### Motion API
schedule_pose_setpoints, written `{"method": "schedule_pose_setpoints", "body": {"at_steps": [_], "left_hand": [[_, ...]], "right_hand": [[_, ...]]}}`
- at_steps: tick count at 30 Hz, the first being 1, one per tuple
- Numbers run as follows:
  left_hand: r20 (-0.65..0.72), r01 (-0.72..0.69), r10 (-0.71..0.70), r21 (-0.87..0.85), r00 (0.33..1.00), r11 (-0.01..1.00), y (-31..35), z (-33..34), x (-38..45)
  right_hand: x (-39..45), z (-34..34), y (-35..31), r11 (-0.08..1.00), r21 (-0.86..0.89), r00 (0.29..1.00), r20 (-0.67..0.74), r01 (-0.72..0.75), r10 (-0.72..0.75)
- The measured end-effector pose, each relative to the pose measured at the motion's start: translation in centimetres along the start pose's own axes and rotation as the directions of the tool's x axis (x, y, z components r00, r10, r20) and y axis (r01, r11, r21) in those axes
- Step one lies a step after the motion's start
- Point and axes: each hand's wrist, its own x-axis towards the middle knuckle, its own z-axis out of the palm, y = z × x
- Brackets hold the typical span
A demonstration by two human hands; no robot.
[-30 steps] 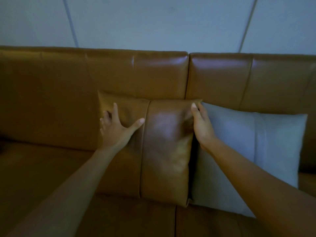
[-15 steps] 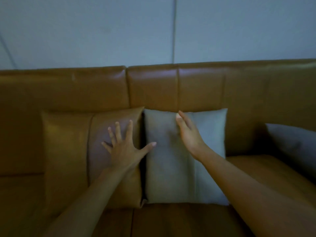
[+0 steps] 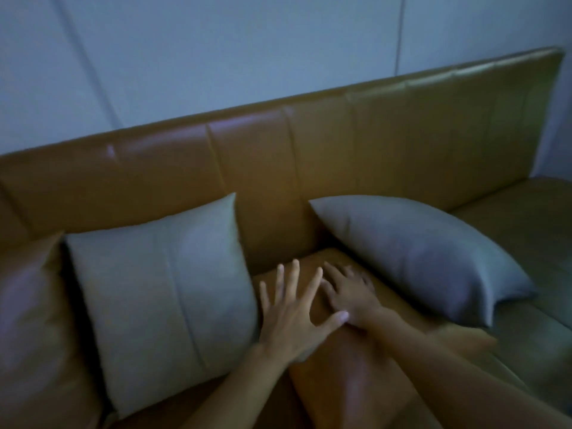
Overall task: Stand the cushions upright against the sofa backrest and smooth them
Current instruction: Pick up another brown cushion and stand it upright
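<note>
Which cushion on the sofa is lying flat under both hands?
The brown leather cushion lying flat on the seat, under the left hand and right hand. The grey fabric cushions either side lean on the backrest.

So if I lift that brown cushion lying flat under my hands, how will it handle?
The brown cushion looks glossy, so it may slip under flat palms. It bulges like soft filling, so probably light and floppy. The grey cushion leans on it and may topple.

Dim room, pale panelled wall (image 3: 216, 57) behind
</note>
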Motion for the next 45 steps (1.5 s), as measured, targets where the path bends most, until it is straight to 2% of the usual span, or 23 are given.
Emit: {"method": "schedule_pose_setpoints", "body": {"at_steps": [3, 7, 10, 14, 16, 18, 21, 24, 25, 27, 29, 31, 34, 38, 42, 45], "left_hand": [[0.179, -0.018, 0.012, 0.029, 0.984, 0.999, 3.1, 3.6, 1.5], [0.153, 0.056, -0.061, 0.037, 0.986, 0.998, 5.3, 5.6, 3.9], [0.169, 0.069, -0.076, 0.050, 0.983, 0.996, 5.6, 5.6, 5.2], [0.168, 0.062, -0.068, 0.043, 0.983, 0.997, 5.4, 5.6, 5.0], [0.162, 0.053, -0.059, 0.040, 0.985, 0.998, 5.4, 5.7, 4.9], [0.161, 0.051, -0.058, 0.044, 0.985, 0.998, 5.4, 5.8, 4.9], [0.152, 0.048, -0.055, 0.047, 0.987, 0.998, 5.5, 6.0, 5.0], [0.143, 0.052, -0.060, 0.057, 0.988, 0.997, 5.7, 6.1, 5.0], [0.143, 0.056, -0.065, 0.063, 0.988, 0.996, 5.7, 6.1, 4.9], [0.139, 0.065, -0.075, 0.075, 0.987, 0.995, 5.8, 6.1, 4.9], [0.122, 0.066, -0.078, 0.101, 0.990, 0.993, 5.9, 6.0, 4.5], [0.091, 0.072, -0.081, 0.098, 0.993, 0.993, 5.7, 6.1, 4.0], [0.033, 0.105, -0.107, 0.054, 0.994, 0.993, 4.9, 6.4, 2.6], [-0.004, 0.216, -0.216, -0.005, 0.976, 0.976, 2.6, 6.7, 1.5], [0.018, 0.409, -0.413, -0.193, 0.910, 0.892, -0.3, 6.6, 0.7], [0.038, 0.442, -0.452, -0.297, 0.891, 0.846, -1.0, 6.7, 0.3]], "right_hand": [[-0.6, -2.6, 5.6, 0.999, 0.016, 0.999, -0.036, 0.032, -0.031], [-0.1, -4.7, 9.8, 0.973, -0.138, 0.980, -0.042, 0.187, -0.194], [0.4, -5.1, 12.4, 0.953, -0.191, 0.965, -0.069, 0.236, -0.253], [-0.1, -6.5, 18.1, 0.896, -0.396, 0.961, -0.098, 0.201, -0.258], [-0.6, -7.3, 21.0, 0.835, -0.533, 0.960, -0.138, 0.137, -0.245], [-1.3, -8.2, 23.5, 0.813, -0.581, 0.972, -0.167, 0.039, -0.166], [-2.8, -8.1, 25.3, 0.844, -0.518, 0.975, -0.221, -0.138, 0.024], [-4.2, -6.3, 22.6, 0.924, -0.268, 0.956, -0.180, -0.272, 0.230], [-4.6, -5.6, 20.5, 0.952, -0.142, 0.959, -0.126, -0.272, 0.256], [-5.1, -3.9, 15.7, 0.983, 0.017, 0.983, -0.020, -0.185, 0.185], [-4.7, -2.1, 11.4, 0.993, -0.030, 0.993, 0.026, -0.118, 0.119], [-4.0, -1.4, 9.4, 0.987, -0.083, 0.990, 0.015, -0.140, 0.142], [-3.1, -1.9, 10.2, 0.985, -0.141, 0.995, 0.009, -0.101, 0.104], [-1.7, -2.6, 11.7, 0.989, -0.117, 0.996, 0.024, -0.088, 0.091], [0.0, -2.5, 11.7, 0.993, -0.046, 0.992, 0.060, -0.109, 0.111], [1.1, -2.4, 11.7, 0.990, -0.018, 0.987, 0.082, -0.140, 0.141]]}}
